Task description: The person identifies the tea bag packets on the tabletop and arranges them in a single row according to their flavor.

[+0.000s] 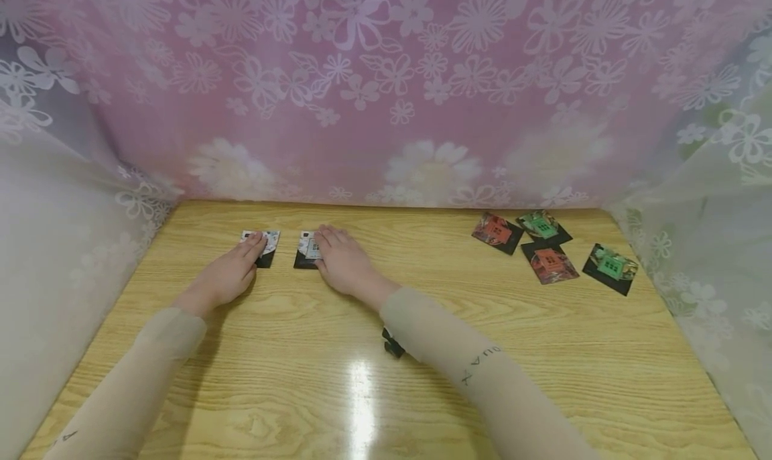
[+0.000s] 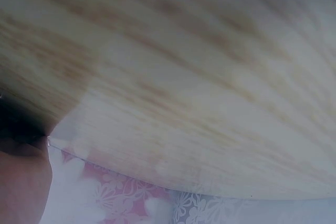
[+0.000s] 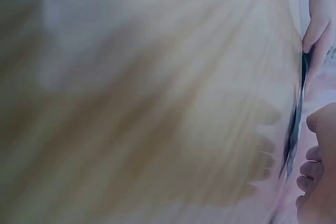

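Two flat square cards, white above and black below, lie near the table's far edge in the head view. My left hand (image 1: 229, 272) rests its extended fingers on the left card (image 1: 271, 242) and covers much of it. The right card (image 1: 306, 245) lies a short gap away, its right part beneath my right hand (image 1: 345, 260), whose fingers reach forward over it. A pale window-like print shows on that card. The right wrist view catches my right hand's fingertips (image 3: 310, 174) low at the edge, just by the tabletop.
Two red-printed cards (image 1: 497, 232) and two green-printed cards (image 1: 610, 267) lie at the table's far right. A small black object (image 1: 392, 345) is partly hidden by my right forearm. Flowered pink cloth (image 1: 386, 111) hangs behind the wooden table (image 1: 289, 379), with pale cloth at both sides.
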`<state>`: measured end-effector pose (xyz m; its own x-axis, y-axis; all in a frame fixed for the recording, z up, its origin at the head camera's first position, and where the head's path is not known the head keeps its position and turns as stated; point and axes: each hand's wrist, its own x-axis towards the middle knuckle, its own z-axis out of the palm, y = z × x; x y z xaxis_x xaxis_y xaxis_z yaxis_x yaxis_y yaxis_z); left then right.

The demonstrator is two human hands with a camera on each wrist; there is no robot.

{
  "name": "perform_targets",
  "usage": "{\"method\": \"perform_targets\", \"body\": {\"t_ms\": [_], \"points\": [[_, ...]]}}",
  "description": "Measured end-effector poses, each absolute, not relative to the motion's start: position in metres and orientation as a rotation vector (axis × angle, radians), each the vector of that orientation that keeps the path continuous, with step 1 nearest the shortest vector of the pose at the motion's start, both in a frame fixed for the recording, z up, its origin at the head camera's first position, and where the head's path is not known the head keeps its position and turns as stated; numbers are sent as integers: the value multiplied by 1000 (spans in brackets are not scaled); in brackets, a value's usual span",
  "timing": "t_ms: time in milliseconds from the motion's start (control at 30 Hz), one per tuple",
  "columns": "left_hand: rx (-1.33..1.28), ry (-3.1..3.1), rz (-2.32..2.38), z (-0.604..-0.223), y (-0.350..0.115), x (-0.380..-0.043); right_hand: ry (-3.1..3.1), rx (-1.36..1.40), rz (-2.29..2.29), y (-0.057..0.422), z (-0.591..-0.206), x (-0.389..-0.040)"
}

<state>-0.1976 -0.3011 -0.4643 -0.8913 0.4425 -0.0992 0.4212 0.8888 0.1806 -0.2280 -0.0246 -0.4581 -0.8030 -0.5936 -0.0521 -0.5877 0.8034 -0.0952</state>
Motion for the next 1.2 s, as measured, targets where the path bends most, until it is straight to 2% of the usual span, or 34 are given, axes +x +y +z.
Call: {"method": "perform_targets", "body": {"t_ms": [400, 1200], "points": [[655, 2907, 235, -468, -303, -199, 2968, -945, -151, 20, -457, -232], [614, 2891, 237, -466, -300, -199, 3111, -675, -265, 167, -445, -241]]}}
